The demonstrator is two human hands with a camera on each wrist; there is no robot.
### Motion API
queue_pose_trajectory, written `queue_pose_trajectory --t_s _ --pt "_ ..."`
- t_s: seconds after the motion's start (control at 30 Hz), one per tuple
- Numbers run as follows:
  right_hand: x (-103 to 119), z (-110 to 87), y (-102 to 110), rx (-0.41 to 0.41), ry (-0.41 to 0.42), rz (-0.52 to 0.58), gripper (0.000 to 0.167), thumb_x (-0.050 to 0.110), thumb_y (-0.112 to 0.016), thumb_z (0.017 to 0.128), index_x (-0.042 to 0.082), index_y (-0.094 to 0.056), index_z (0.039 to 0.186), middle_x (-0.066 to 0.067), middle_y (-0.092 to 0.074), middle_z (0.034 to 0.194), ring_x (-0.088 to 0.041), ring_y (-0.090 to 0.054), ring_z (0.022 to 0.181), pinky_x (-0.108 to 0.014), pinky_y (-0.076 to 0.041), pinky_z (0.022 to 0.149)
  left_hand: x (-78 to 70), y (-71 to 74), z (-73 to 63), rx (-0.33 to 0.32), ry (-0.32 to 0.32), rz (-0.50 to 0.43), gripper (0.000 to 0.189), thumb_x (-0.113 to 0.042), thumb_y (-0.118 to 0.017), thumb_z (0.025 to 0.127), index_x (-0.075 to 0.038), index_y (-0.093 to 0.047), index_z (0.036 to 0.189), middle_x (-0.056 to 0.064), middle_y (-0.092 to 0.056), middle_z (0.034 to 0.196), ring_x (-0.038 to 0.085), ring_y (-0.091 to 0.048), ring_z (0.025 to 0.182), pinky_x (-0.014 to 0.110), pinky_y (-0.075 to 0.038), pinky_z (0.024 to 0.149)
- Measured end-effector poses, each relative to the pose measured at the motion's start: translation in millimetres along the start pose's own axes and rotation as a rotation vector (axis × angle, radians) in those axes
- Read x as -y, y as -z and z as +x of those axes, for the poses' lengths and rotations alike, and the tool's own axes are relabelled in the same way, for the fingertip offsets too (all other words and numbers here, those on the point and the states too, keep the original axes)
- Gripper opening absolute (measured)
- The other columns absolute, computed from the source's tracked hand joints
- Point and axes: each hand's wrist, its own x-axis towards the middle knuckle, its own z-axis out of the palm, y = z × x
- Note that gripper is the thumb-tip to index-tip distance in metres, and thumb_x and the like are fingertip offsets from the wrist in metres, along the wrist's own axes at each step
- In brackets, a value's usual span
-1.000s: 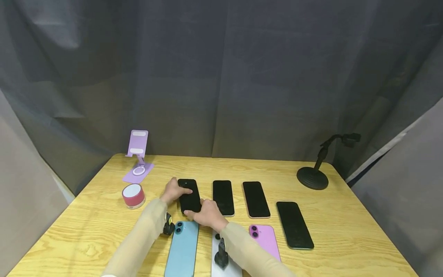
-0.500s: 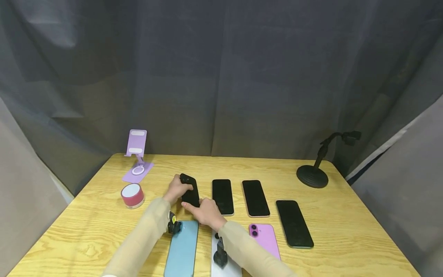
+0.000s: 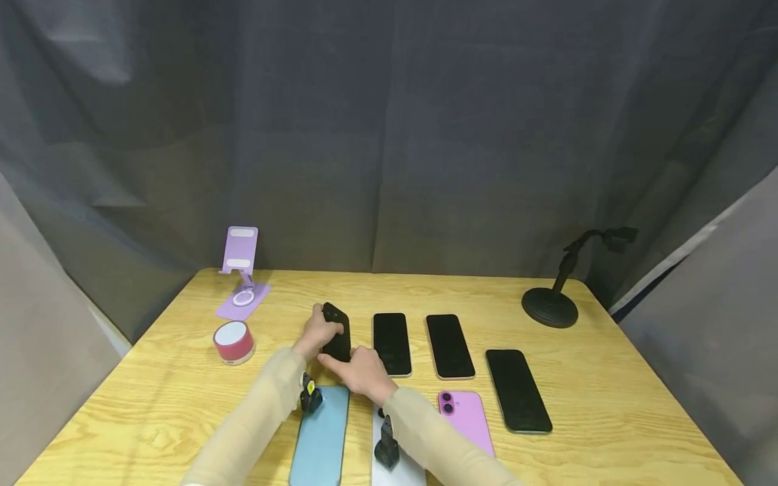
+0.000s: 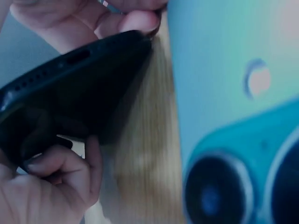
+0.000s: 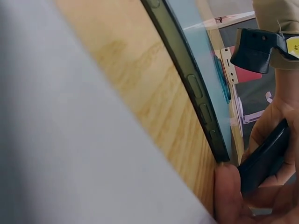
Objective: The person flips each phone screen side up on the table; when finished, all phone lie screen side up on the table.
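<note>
A black smartphone point(image 3: 340, 344) is tilted up on its lower end above the table. My left hand point(image 3: 319, 332) grips its left side, thumb across the face turned to me; in the left wrist view its fingers point(image 4: 70, 170) curl at the phone's edge. At the lower right corner, my right hand point(image 3: 365, 373) holds the phone, thumb pointing left. The right wrist view shows that thumb point(image 5: 228, 189) at the dark phone point(image 5: 265, 161). Just below the hands a light blue phone point(image 3: 320, 439) lies back up, and a white phone point(image 3: 408, 471) is partly hidden under my right forearm.
Two black-screened phones point(image 3: 392, 344) point(image 3: 450, 347) lie to the right, and a larger dark phone point(image 3: 519, 391) farther right. A pink phone point(image 3: 468, 420) is near the front. Left are a purple phone stand point(image 3: 241, 253) and a pink round tub point(image 3: 234, 343); a black stand point(image 3: 550, 308) is back right.
The black smartphone was lying flat on the table; its far end has been raised and it now stands tilted. My left hand has shifted slightly right with it, while my right hand stays nearly put.
</note>
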Motion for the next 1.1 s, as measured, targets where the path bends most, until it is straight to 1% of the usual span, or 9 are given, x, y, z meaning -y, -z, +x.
queue_pose_trajectory --t_s 0.2,0.37,0.5,0.6,0.7,0.8,0.97,1.03,1.1 --pt "-0.2 -2.3 0.7 0.007 0.032 0.025 0.058 0.066 -0.049 0.087 0.013 -0.055 0.066 0.003 -0.043 0.049 -0.012 -0.038 0.041 -0.025 -0.031 0.041 0.5 0.9 0.9 0.032 0.021 -0.035 0.067 -0.004 -0.052 0.086 0.002 -0.015 0.142 0.036 -0.036 0.136 0.046 -0.049 0.119 0.05 -0.049 0.093" --pt "0.1 -3.3 1.9 0.043 0.058 -0.022 0.055 0.063 -0.044 0.091 0.014 -0.052 0.068 0.001 -0.043 0.053 -0.013 -0.039 0.045 -0.025 -0.031 0.044 1.2 3.3 3.1 0.107 0.066 -0.271 0.057 0.003 -0.045 0.087 -0.005 -0.011 0.133 0.034 -0.022 0.14 0.048 -0.039 0.125 0.056 -0.042 0.101" --pt "2.4 -5.0 4.6 0.094 0.07 -0.082 0.065 0.062 -0.04 0.093 0.002 -0.062 0.099 -0.001 -0.046 0.057 -0.014 -0.041 0.048 -0.026 -0.035 0.049 0.3 6.7 4.5 0.147 0.094 -0.442 0.053 0.007 -0.04 0.088 -0.008 -0.005 0.125 0.033 -0.011 0.143 0.049 -0.031 0.129 0.059 -0.038 0.104" --pt "3.4 -6.1 6.5 0.126 0.075 -0.107 0.076 0.062 -0.037 0.094 -0.004 -0.054 0.126 -0.002 -0.047 0.056 -0.014 -0.039 0.046 -0.026 -0.036 0.05 1.2 9.3 5.0 0.187 0.099 -0.525 0.052 0.006 -0.038 0.088 -0.01 -0.003 0.122 0.035 -0.007 0.144 0.054 -0.034 0.128 0.061 -0.038 0.103" --pt "3.0 -7.2 9.0 0.149 0.086 -0.11 0.079 0.061 -0.035 0.096 -0.005 -0.045 0.137 -0.001 -0.045 0.054 -0.013 -0.036 0.045 -0.026 -0.035 0.051 4.8 11.3 4.6 0.24 0.106 -0.57 0.05 0.002 -0.04 0.089 -0.014 -0.004 0.12 0.035 -0.017 0.139 0.054 -0.05 0.115 0.06 -0.045 0.096" --pt "1.6 -8.0 11.9 0.172 0.118 -0.085 0.076 0.056 -0.034 0.098 -0.007 -0.041 0.14 0.002 -0.04 0.05 -0.011 -0.03 0.042 -0.025 -0.031 0.048 10.2 12.8 3.9 0.305 0.091 -0.566 0.046 -0.006 -0.042 0.094 -0.017 -0.005 0.118 0.031 -0.033 0.129 0.042 -0.063 0.098 0.05 -0.054 0.085" --pt "0.1 -9.5 16.3 0.244 0.143 0.033 0.074 0.05 -0.038 0.1 -0.009 -0.029 0.144 0.004 -0.034 0.045 -0.009 -0.023 0.038 -0.024 -0.025 0.041 17.8 17.7 1.0 0.4 0.053 -0.549 0.041 -0.021 -0.047 0.099 -0.02 -0.01 0.117 0.022 -0.045 0.117 0.025 -0.066 0.088 0.039 -0.056 0.074" --pt "-0.1 -10.3 17.8 0.265 0.116 0.095 0.074 0.05 -0.041 0.1 -0.006 -0.028 0.146 0.001 -0.047 0.052 -0.009 -0.037 0.043 -0.024 -0.033 0.043 19.9 21.9 -0.4 0.443 0.036 -0.552 0.04 -0.025 -0.049 0.099 -0.02 -0.013 0.116 0.02 -0.048 0.114 0.024 -0.065 0.091 0.041 -0.055 0.075" --pt "-0.1 -11.4 18.9 0.281 0.078 0.164 0.074 0.05 -0.044 0.098 -0.003 -0.028 0.147 -0.007 -0.063 0.07 -0.012 -0.055 0.057 -0.027 -0.044 0.051 21.4 26.2 -1.7 0.486 0.021 -0.555 0.038 -0.029 -0.05 0.099 -0.021 -0.016 0.114 0.018 -0.051 0.109 0.025 -0.064 0.093 0.044 -0.055 0.077"
